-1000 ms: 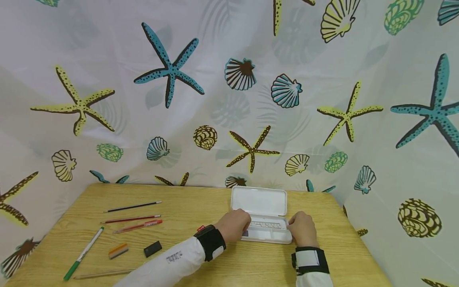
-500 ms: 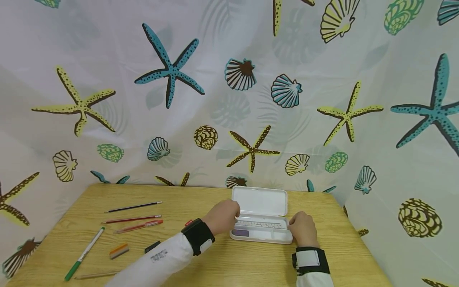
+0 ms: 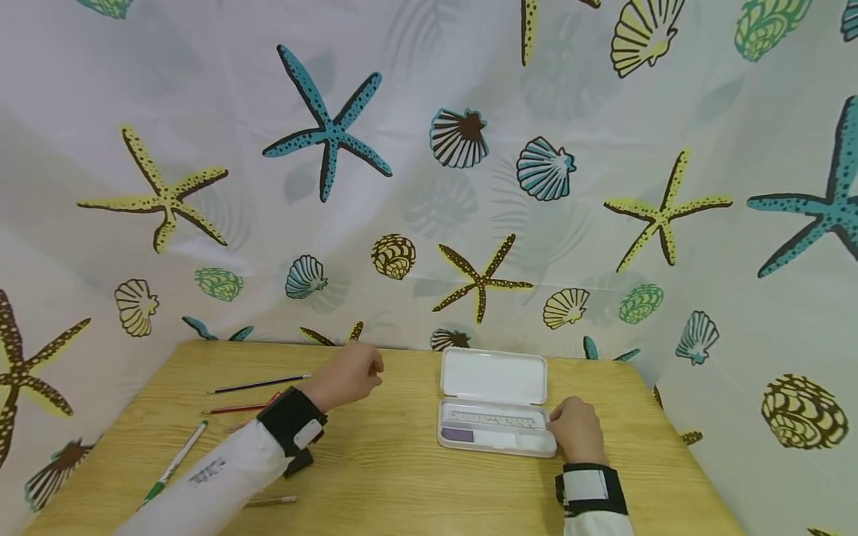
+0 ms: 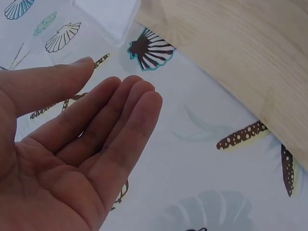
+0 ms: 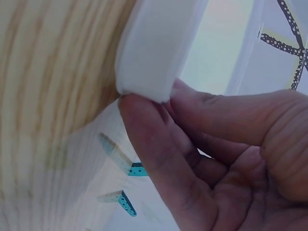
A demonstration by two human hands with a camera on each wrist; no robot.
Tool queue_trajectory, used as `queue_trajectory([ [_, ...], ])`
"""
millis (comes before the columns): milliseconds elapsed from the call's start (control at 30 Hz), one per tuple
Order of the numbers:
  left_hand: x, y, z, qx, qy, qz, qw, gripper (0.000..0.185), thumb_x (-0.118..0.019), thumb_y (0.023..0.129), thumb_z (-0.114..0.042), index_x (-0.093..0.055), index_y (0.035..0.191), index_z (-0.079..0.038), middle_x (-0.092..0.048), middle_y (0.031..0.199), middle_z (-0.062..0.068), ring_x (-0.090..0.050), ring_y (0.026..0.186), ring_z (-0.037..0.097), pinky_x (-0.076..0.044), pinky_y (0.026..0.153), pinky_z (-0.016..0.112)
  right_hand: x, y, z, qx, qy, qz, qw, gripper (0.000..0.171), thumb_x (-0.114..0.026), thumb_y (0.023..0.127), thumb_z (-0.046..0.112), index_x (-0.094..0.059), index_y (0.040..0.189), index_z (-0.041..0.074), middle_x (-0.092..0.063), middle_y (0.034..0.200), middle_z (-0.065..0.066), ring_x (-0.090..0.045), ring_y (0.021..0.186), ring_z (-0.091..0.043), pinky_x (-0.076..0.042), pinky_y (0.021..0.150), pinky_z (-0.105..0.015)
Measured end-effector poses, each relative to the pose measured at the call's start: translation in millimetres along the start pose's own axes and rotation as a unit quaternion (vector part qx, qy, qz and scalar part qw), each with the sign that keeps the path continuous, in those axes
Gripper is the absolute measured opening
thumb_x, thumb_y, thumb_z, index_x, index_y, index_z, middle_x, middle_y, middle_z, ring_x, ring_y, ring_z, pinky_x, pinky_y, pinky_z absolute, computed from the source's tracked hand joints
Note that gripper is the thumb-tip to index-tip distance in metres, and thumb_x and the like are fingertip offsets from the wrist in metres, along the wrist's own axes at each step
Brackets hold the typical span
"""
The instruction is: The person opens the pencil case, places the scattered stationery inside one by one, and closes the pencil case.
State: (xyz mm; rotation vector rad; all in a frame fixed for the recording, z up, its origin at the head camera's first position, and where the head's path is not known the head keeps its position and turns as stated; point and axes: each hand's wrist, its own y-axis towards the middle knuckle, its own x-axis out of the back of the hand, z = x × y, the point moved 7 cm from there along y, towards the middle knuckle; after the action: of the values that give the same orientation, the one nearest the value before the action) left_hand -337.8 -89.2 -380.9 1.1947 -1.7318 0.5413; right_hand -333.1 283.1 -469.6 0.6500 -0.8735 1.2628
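- One curtain (image 3: 429, 171), printed with starfish and shells, hangs behind and beside the table; it is the biggest thing in view and closes off the room.
- One wooden table (image 3: 389, 476), pale grain, carries everything else.
- Two arms in white sleeves, each with a black wrist strap.
- One white case (image 3: 494, 406) lies open on the table's right half, its lid tilted back toward the curtain. In its tray lie one ruler (image 3: 492, 419) and one purple eraser (image 3: 453, 435).
- Right hand (image 3: 576, 430) holds the case's right end: the wrist view shows its fingers curled against the white corner.
- Left hand (image 3: 348, 372) hovers above the table, left of the case and apart from it. The wrist view shows its fingers relaxed, nearly straight, holding nothing.
- One green pen (image 3: 176, 461) lies near the left edge.
- One dark pencil (image 3: 258, 385) and one red pencil (image 3: 234, 409) lie side by side, left of the left hand.
- One more pencil (image 3: 270, 502) shows near the front edge, partly hidden by the sleeve.
- One small black block (image 3: 299, 463) peeks out under the left wrist.
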Motion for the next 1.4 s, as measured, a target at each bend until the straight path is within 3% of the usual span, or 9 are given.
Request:
queue_trajectory([
  [333,49.5,-36.1,22.4,0.013,0.018,-0.025,0.9994,0.012,-0.073,0.092,0.0,-0.075,0.104,0.003,-0.071,0.098,0.014,-0.066,0.086,0.023,-0.057,0.079,0.042,0,0,2,-0.005,-0.002,0.005,1.0,0.008,-0.073,0.086,-0.001,-0.072,0.088,-0.009,-0.068,0.084,-0.018,-0.062,0.078,-0.032,-0.054,0.07,-0.046],
  [700,63.3,-69.9,36.9,0.043,0.032,-0.025,0.9982,0.012,-0.074,0.09,-0.001,-0.075,0.1,0.003,-0.072,0.096,0.011,-0.065,0.081,0.02,-0.057,0.076,0.044,1,1,3,-0.001,-0.007,0.001,1.0,0.007,-0.074,0.085,-0.001,-0.072,0.085,-0.008,-0.068,0.08,-0.016,-0.062,0.075,-0.031,-0.054,0.067,-0.044],
  [800,58.3,-74.2,40.4,0.052,0.046,-0.011,0.9975,0.013,-0.077,0.088,-0.002,-0.076,0.1,0.004,-0.071,0.094,0.01,-0.065,0.083,0.02,-0.057,0.076,0.043,0,1,2,-0.002,-0.008,0.002,1.0,0.007,-0.074,0.085,-0.001,-0.072,0.085,-0.008,-0.068,0.08,-0.016,-0.062,0.075,-0.031,-0.054,0.067,-0.044],
  [933,40.9,-79.7,46.6,0.054,0.047,0.015,0.9973,0.004,-0.078,0.088,-0.002,-0.077,0.09,0.001,-0.067,0.079,0.005,-0.057,0.067,0.014,-0.052,0.064,0.036,0,1,1,-0.005,-0.006,0.004,1.0,0.007,-0.074,0.085,-0.001,-0.072,0.086,-0.008,-0.068,0.081,-0.016,-0.062,0.075,-0.031,-0.054,0.067,-0.044],
  [1167,0.5,-96.0,63.1,0.1,0.028,0.061,0.9927,0.013,-0.084,0.083,-0.002,-0.075,0.091,0.002,-0.069,0.088,0.008,-0.061,0.072,0.017,-0.056,0.077,0.043,0,1,2,0.0,-0.003,0.001,1.0,0.007,-0.074,0.085,-0.002,-0.071,0.085,-0.008,-0.067,0.081,-0.016,-0.061,0.076,-0.031,-0.053,0.068,-0.044],
  [1200,-4.5,-98.4,64.9,0.107,0.023,0.065,0.9918,0.013,-0.084,0.082,-0.002,-0.072,0.083,0.0,-0.064,0.081,0.004,-0.056,0.067,0.015,-0.052,0.065,0.037,-1,1,2,-0.001,-0.004,0.001,1.0,0.007,-0.074,0.085,-0.002,-0.072,0.085,-0.008,-0.067,0.081,-0.016,-0.061,0.076,-0.031,-0.053,0.068,-0.044],
  [1267,-12.1,-103.2,67.4,0.117,0.01,0.063,0.9911,0.032,-0.086,0.08,-0.002,-0.059,0.064,-0.008,-0.046,0.064,-0.005,-0.039,0.056,0.011,-0.039,0.056,0.03,-1,1,1,-0.002,-0.005,0.001,1.0,0.007,-0.074,0.086,-0.001,-0.072,0.086,-0.008,-0.068,0.081,-0.016,-0.061,0.076,-0.031,-0.053,0.068,-0.044],
  [1367,-21.4,-109.2,70.8,0.128,-0.004,0.064,0.9897,0.058,-0.087,0.079,-0.001,-0.035,0.057,-0.017,-0.015,0.062,-0.006,-0.017,0.055,0.012,-0.021,0.056,0.03,-1,2,1,-0.004,-0.006,0.002,1.0,0.008,-0.074,0.086,-0.001,-0.072,0.087,-0.009,-0.068,0.082,-0.017,-0.062,0.076,-0.031,-0.054,0.069,-0.044],
  [1400,-23.6,-110.7,72.3,0.134,-0.005,0.064,0.9889,0.058,-0.087,0.079,-0.001,-0.035,0.059,-0.017,-0.016,0.063,-0.006,-0.018,0.054,0.011,-0.021,0.056,0.029,-1,2,1,-0.005,-0.006,0.002,1.0,0.008,-0.075,0.086,-0.001,-0.072,0.088,-0.009,-0.068,0.082,-0.017,-0.062,0.076,-0.031,-0.054,0.069,-0.045],
])
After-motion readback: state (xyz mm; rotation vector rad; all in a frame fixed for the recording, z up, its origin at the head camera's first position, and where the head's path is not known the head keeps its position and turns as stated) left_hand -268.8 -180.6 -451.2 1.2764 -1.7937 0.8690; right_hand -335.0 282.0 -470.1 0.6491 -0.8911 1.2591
